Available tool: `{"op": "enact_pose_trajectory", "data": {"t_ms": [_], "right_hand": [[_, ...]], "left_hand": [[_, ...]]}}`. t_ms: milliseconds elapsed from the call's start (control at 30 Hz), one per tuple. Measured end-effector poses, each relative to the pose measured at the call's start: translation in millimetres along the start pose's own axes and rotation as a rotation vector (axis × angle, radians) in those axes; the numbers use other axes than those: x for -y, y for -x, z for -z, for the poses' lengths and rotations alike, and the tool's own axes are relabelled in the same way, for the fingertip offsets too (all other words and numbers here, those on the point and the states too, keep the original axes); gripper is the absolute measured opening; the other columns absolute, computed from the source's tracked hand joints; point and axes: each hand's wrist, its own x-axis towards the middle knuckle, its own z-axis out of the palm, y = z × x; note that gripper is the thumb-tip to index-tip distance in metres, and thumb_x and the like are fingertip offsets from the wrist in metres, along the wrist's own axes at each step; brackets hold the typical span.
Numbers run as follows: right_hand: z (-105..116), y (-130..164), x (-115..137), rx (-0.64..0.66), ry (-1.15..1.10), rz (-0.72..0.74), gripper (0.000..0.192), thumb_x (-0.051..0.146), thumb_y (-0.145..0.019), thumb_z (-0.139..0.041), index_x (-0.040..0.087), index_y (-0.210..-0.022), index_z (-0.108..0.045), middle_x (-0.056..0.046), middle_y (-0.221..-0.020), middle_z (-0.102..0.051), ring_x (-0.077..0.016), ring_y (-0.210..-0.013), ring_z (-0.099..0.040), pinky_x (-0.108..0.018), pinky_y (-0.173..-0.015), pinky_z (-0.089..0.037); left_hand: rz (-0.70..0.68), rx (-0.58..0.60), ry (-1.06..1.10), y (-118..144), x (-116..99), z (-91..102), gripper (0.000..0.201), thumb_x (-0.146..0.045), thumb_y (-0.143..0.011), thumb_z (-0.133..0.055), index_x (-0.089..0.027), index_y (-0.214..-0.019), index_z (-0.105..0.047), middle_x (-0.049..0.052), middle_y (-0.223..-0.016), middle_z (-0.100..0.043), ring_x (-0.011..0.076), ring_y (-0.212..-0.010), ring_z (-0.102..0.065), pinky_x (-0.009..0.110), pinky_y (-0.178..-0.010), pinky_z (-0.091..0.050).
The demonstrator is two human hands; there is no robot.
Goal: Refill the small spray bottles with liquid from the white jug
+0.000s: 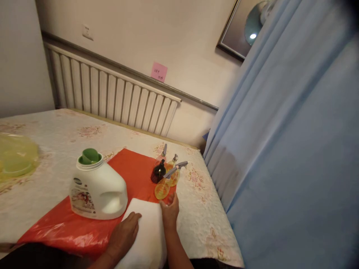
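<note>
White block [150,228], bottom centre of frame | left hand [126,229] bent over left edge, right hand [170,210] half-curled at far right corner (gripping? can't tell from here) | probably light, smooth; best held by both long sides

Pale wall [157,30] at back, white socket [87,32] high on its left part. Below, 1 ribbed white radiator [112,93], dark rail [196,99] running along wall just above it. Pink note [159,71] by rail, 2 short handwritten lines on it. Framed picture [234,41] upper right, partly hidden by long blue curtain [294,130] hanging in folds. Plain pale panel [22,56] upper left. Quilted cover [202,209], cream with pinkish flowers. Yellow see-through plastic item [18,153] on it, cut off by left edge.
</note>
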Motion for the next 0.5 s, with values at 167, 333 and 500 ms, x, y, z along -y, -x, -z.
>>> {"op": "enact_pose_trajectory", "data": {"t_ms": [167, 333, 500], "right_hand": [[-29, -21, -1, -0.001, 0.017, 0.036, 0.099, 0.024, -0.055, -0.082, -0.001, -0.14, -0.036, -0.029, -0.138, -0.049, -0.0353, -0.129, -0.049, -0.042, -0.105, -0.041], [-50, -31, -1, -0.024, 0.029, 0.037, 0.095, 0.022, -0.057, -0.081, -0.004, -0.137, -0.038, -0.03, -0.135, -0.051, -0.0371, -0.127, -0.05, -0.043, -0.107, -0.039], [-54, -38, 3, -0.062, 0.046, 0.102, 0.08, 0.02, -0.063, -0.076, -0.002, -0.132, -0.044, -0.028, -0.125, -0.057, -0.0368, -0.118, -0.057, -0.044, -0.1, -0.046]], "left_hand": [[-0.023, -0.02, 0.007, 0, 5, -5.8, 0.035, -0.015, -0.091, -0.035, -0.019, -0.113, -0.061, 0.013, -0.117, -0.067, 0.0241, -0.101, -0.068, 0.036, -0.089, -0.053], [-0.035, -0.024, 0.014, 1, 6, -5.6, 0.034, -0.017, -0.093, -0.033, -0.02, -0.111, -0.062, 0.012, -0.112, -0.069, 0.0242, -0.097, -0.07, 0.036, -0.085, -0.055], [-0.042, -0.053, 0.015, 2, 9, -10.4, 0.032, -0.019, -0.093, -0.034, -0.023, -0.108, -0.062, 0.01, -0.108, -0.07, 0.0233, -0.094, -0.071, 0.035, -0.083, -0.056]]}}
